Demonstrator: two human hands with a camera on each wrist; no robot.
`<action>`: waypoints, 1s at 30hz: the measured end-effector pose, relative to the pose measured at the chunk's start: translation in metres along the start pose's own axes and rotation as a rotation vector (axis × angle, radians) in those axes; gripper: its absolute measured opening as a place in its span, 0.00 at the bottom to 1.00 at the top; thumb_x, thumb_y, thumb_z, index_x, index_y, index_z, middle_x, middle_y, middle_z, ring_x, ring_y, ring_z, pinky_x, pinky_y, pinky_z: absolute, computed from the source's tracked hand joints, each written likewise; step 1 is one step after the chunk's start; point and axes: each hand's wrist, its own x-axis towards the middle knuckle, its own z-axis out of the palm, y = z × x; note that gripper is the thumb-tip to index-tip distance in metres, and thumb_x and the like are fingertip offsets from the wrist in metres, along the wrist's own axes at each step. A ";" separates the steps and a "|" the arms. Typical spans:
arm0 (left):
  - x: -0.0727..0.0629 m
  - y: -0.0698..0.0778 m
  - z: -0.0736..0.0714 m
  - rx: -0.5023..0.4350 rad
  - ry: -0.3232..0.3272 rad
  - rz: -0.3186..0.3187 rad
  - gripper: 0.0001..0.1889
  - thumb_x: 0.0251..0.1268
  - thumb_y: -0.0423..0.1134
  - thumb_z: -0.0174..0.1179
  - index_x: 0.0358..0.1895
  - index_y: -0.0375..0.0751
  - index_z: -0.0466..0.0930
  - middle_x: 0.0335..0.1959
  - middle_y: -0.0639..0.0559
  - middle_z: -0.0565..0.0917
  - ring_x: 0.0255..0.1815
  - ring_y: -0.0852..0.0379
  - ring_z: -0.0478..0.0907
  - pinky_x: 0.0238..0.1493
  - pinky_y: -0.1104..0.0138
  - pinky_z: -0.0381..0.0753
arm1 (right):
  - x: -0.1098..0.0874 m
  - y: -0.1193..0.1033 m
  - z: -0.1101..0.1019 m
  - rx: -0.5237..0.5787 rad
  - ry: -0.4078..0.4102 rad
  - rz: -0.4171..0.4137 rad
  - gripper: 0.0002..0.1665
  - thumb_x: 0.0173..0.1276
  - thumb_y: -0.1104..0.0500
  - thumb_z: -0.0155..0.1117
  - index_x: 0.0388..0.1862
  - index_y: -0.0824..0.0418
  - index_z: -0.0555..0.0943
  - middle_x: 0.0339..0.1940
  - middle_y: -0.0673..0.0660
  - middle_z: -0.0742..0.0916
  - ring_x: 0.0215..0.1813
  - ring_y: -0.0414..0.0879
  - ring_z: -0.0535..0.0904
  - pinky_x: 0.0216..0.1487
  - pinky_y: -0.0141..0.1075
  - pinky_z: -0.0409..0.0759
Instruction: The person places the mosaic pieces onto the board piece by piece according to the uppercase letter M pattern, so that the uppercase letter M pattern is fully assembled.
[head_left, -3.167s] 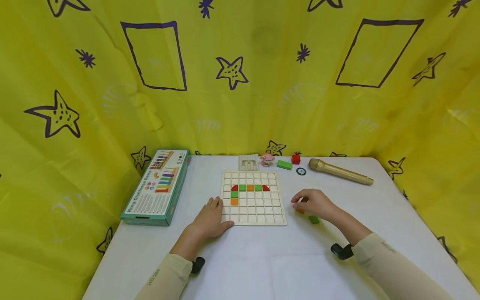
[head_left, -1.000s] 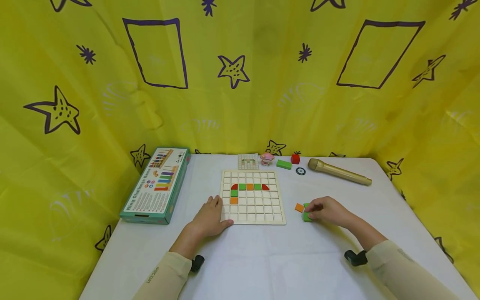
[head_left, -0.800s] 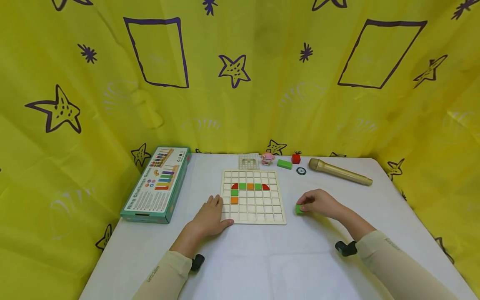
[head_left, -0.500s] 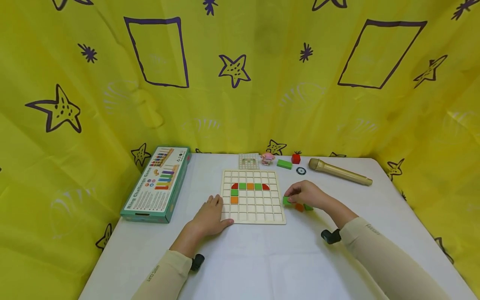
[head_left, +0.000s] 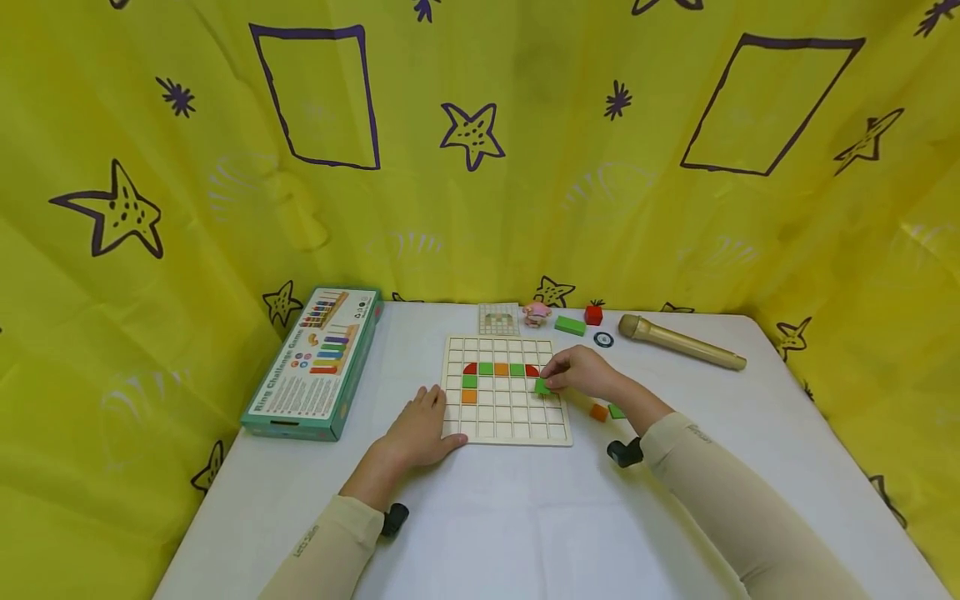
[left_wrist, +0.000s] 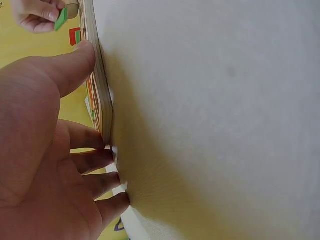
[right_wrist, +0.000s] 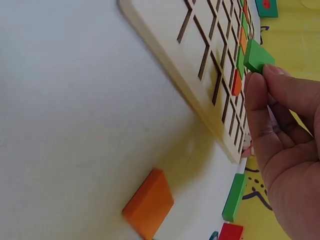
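A pale wooden grid board lies mid-table, with red, green and orange pieces set in some of its squares. Between thumb and fingertips, my right hand pinches a green square tile, held over the board's right part just below the red corner piece. My left hand rests at the board's left side, thumb at the near edge and fingers along the corner, as the left wrist view shows. Right of the board lie a loose orange tile and a green tile.
Behind the board stand a small pattern card, a pink figurine, a green block, a red cube and a round token. A gold microphone lies back right; a game box lies left.
My right hand has picked up a green tile from the loose pieces and carried it left, over the board. The left hand has stayed at the board's edge.
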 end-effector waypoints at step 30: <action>0.000 0.002 -0.001 0.004 -0.004 -0.013 0.49 0.68 0.62 0.60 0.76 0.25 0.54 0.78 0.33 0.56 0.80 0.36 0.49 0.76 0.49 0.56 | 0.045 -0.033 0.031 -0.075 -0.027 -0.089 0.03 0.65 0.63 0.73 0.37 0.59 0.89 0.37 0.51 0.89 0.40 0.44 0.81 0.47 0.38 0.80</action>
